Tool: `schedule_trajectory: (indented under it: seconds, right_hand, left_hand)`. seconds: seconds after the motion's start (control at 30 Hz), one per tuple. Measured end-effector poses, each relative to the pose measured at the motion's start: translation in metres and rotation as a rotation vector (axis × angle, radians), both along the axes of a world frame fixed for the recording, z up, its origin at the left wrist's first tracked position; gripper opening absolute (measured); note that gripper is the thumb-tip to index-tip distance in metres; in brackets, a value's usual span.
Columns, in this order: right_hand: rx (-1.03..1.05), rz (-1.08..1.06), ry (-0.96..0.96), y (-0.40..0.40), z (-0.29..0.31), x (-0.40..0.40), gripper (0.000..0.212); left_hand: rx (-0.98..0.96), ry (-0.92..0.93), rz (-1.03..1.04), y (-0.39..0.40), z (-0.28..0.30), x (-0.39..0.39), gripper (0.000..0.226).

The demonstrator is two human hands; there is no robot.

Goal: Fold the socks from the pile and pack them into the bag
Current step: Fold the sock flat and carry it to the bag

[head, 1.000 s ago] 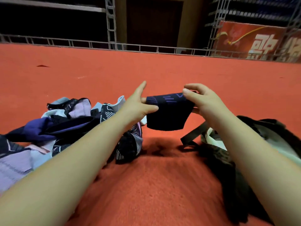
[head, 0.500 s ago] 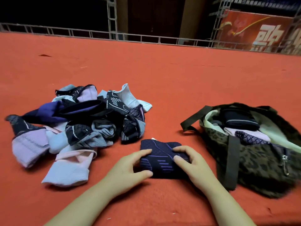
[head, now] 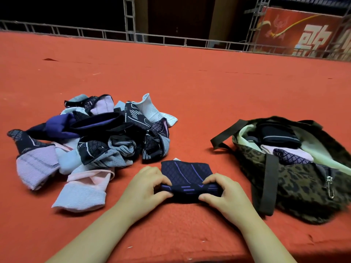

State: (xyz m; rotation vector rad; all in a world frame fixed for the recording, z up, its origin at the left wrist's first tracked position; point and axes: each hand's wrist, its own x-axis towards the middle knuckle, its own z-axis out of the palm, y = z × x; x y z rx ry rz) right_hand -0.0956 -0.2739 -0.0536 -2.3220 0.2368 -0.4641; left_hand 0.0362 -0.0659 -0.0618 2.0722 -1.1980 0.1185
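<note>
- Broadly spread beneath everything: red felt-covered worktop (head: 190, 88), metal railing (head: 161, 39) along its far edge.
- Heaped at left: pile (head: 91, 141) of unfolded socks in navy, lilac, pale blue and pink, clearly the bulk of the job still waiting.
- Lying open at right: leopard-print bag (head: 296, 183), well apart from the pile, with a few folded socks (head: 279, 137) already inside; roughly a small share packed, judging by the heap left.
- Lying between pile and bag, at the near edge: navy sock (head: 187, 173) with purple lines, flat on the worktop, near edge being turned up into a fold; not yet in the bag.
- Pinching that near edge at its left end: left hand (head: 146, 188), fingers curled over the cloth, thumb beneath.
- Pinching the right end likewise: right hand (head: 224, 194), fingers curled on top of the folded edge, thumb tucked under.
</note>
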Motion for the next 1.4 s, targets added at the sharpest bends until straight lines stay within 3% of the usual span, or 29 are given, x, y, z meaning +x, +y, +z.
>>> schedule_trajectory:
  seconds: [0.13, 0.23, 0.37, 0.57, 0.67, 0.83, 0.93, 1.0, 1.07, 1.17, 1.23, 1.3, 1.4]
  right_hand:
    - [-0.028, -0.007, -0.109, -0.002, -0.001, 0.001, 0.018]
    - [0.004, 0.048, -0.131, -0.001, 0.0, -0.002, 0.014]
    - [0.092, 0.054, -0.051, 0.006, 0.006, -0.003, 0.016]
    - [0.174, -0.217, -0.06, 0.011, 0.0, 0.012, 0.027]
    - [0.05, -0.342, 0.029, 0.009, -0.002, 0.021, 0.034]
    - [-0.28, -0.428, 0.237, 0.005, -0.004, 0.02, 0.03]
    - [-0.369, -0.359, 0.35, 0.004, -0.006, 0.015, 0.043]
    - [-0.358, -0.3, 0.338, 0.005, -0.006, 0.014, 0.047]
    - [-0.273, -0.263, 0.25, 0.004, -0.003, 0.012, 0.036]
    - [0.062, -0.212, 0.11, 0.008, 0.003, 0.005, 0.025]
    - [0.253, -0.196, 0.025, 0.011, 0.005, 0.0, 0.022]
    - [0.426, -0.207, -0.068, 0.01, 0.01, -0.002, 0.015]
    - [0.682, -0.25, -0.023, 0.001, 0.026, -0.002, 0.013]
  left_hand:
    - [-0.025, -0.064, -0.076, -0.001, 0.001, -0.003, 0.016]
    - [0.039, 0.043, -0.1, 0.0, 0.003, -0.012, 0.016]
    - [-0.007, 0.13, 0.053, -0.004, 0.005, -0.016, 0.023]
    - [0.006, 0.219, 0.268, -0.017, 0.007, -0.016, 0.015]
    - [0.207, 0.09, 0.377, -0.022, 0.0, -0.008, 0.016]
    - [0.383, 0.164, 0.487, -0.02, 0.001, 0.006, 0.04]
    - [0.439, 0.213, 0.382, -0.02, 0.003, 0.006, 0.035]
    - [0.505, 0.221, 0.27, -0.019, 0.004, 0.004, 0.045]
    - [0.406, 0.315, 0.196, -0.016, 0.007, 0.0, 0.058]
    - [-0.111, 0.792, 0.071, -0.015, 0.017, -0.021, 0.017]
    - [-0.309, 0.969, 0.046, -0.022, 0.017, -0.027, 0.007]
    - [-0.374, 1.042, 0.027, -0.031, 0.021, -0.032, 0.009]
    - [-0.291, 1.016, 0.089, -0.048, 0.028, -0.029, 0.016]
